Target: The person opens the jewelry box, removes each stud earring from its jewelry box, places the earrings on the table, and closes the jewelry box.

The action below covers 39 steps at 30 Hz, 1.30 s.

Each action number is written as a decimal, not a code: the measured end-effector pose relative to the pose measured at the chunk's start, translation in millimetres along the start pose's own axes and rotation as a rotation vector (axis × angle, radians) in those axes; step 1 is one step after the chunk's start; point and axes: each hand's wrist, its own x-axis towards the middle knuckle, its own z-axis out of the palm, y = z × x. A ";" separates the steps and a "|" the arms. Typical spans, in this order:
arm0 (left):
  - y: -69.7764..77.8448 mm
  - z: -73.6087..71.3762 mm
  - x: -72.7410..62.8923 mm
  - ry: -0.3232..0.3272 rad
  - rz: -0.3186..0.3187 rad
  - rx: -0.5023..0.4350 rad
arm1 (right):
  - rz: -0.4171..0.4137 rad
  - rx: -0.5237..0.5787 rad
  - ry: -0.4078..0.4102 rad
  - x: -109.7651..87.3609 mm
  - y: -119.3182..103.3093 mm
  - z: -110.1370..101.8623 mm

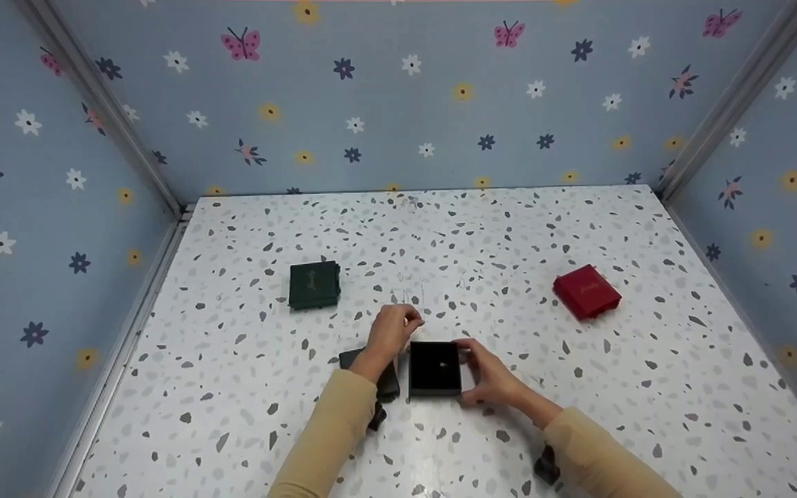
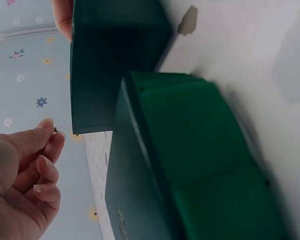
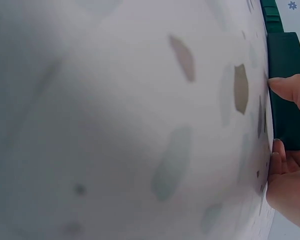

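Near the middle of the table lies an open dark green jewellery box with a black insert. A tiny shiny piece sits on that insert. My right hand grips the box from its right side, thumb and fingers at opposite edges. Just beyond the box, my left hand pinches a tiny star-shaped earring with a thin post between thumb and index finger. The green lid rests left of the box, partly hidden under my left forearm; the left wrist view shows its bright green side.
A closed dark green box stands farther back on the left. Back on the right is a closed red box. Flower-patterned panels border the speckled table at the back and both sides.
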 end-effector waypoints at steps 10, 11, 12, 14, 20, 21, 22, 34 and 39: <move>-10.6 7.7 16.2 0.012 -0.093 -0.020 | -0.047 0.038 -0.005 -3.4 -30.5 -3.3; -11.5 8.0 17.5 0.011 -0.106 -0.022 | -0.041 0.034 -0.008 -3.7 -34.0 -3.9; -12.3 8.1 18.8 0.014 -0.111 -0.023 | -0.036 0.036 -0.010 -3.9 -35.5 -4.1; -13.7 8.3 21.3 0.018 -0.123 -0.031 | -0.031 0.030 -0.010 -4.4 -38.9 -4.7; -16.1 7.7 31.0 0.020 -0.199 -0.044 | -0.040 0.026 0.001 -4.5 -37.1 -4.3; -16.3 7.5 32.9 0.020 -0.210 -0.044 | -0.045 0.028 0.004 -4.4 -35.2 -3.8; -16.7 7.0 34.8 0.023 -0.215 -0.039 | -0.051 0.028 0.009 -4.1 -32.4 -3.2; -20.6 1.1 52.8 0.018 -0.298 -0.002 | -0.063 0.033 0.015 -0.3 2.7 0.6; -24.0 2.2 57.4 0.017 -0.317 -0.015 | -0.041 0.016 0.007 0.0 3.3 0.9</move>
